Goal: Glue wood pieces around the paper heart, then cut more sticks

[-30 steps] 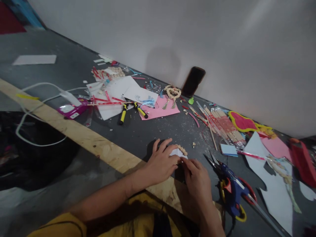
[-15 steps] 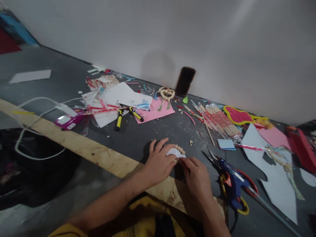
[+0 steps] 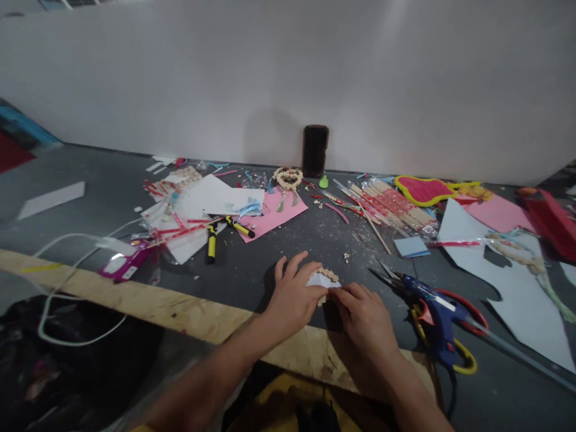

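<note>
Close to the table's front edge, my left hand (image 3: 294, 294) rests over a small white paper piece (image 3: 318, 279). Its thumb presses on the paper while the other fingers are spread. A row of beige beads (image 3: 327, 273) runs along the paper's far edge, and a few more show beneath the thumb. My right hand (image 3: 365, 312) is pinched at the paper's right edge, touching the left thumb; its fingertips hide what lies between them. Just right of it lie a blue glue gun (image 3: 434, 315) with a clear glue stick and scissors (image 3: 468, 357) with red and yellow handles.
Yellow-black pliers (image 3: 211, 243), a purple glue gun (image 3: 128, 261) and white paper (image 3: 198, 198) lie left. A phone (image 3: 315, 150) leans on the wall behind bead strings (image 3: 288, 178). Packed sticks (image 3: 391, 204) and cut white sheets (image 3: 526, 300) are at right. A wooden strip (image 3: 193, 309) edges the table.
The camera view has tilted and levelled, so the table appears straighter. Both hands stay at the beaded paper, with only slight finger movement.
</note>
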The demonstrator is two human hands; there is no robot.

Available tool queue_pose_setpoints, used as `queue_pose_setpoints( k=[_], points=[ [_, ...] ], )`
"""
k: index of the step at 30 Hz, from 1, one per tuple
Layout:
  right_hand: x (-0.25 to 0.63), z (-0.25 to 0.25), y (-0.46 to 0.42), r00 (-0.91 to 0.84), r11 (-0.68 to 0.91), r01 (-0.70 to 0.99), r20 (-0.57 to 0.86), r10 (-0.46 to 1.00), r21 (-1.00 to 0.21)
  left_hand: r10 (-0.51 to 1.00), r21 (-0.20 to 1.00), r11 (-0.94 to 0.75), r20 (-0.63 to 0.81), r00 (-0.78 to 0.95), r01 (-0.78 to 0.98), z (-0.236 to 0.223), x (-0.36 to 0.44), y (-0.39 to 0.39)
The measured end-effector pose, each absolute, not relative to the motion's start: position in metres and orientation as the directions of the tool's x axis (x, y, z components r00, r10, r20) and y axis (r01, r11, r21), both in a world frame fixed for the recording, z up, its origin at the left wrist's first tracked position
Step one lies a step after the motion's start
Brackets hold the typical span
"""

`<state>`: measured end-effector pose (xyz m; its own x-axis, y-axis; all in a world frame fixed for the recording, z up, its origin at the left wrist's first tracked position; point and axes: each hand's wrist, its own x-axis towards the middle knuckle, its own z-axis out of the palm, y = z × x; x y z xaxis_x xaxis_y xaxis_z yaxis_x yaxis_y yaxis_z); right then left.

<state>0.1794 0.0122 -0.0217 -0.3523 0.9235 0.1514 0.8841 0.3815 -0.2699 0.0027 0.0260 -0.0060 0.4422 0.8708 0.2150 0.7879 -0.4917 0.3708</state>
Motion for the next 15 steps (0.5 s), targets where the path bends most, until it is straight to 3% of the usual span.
queue_pose_setpoints(
  k=[15],
  points=[
    [0.177, -0.025, 0.01, -0.291, 0.331, 0.9, 0.172, 0.941, -0.284, 0.744, 0.296, -0.662, 0.146, 0.652, 0.689, 0.001, 0.001, 0.051]
  ],
)
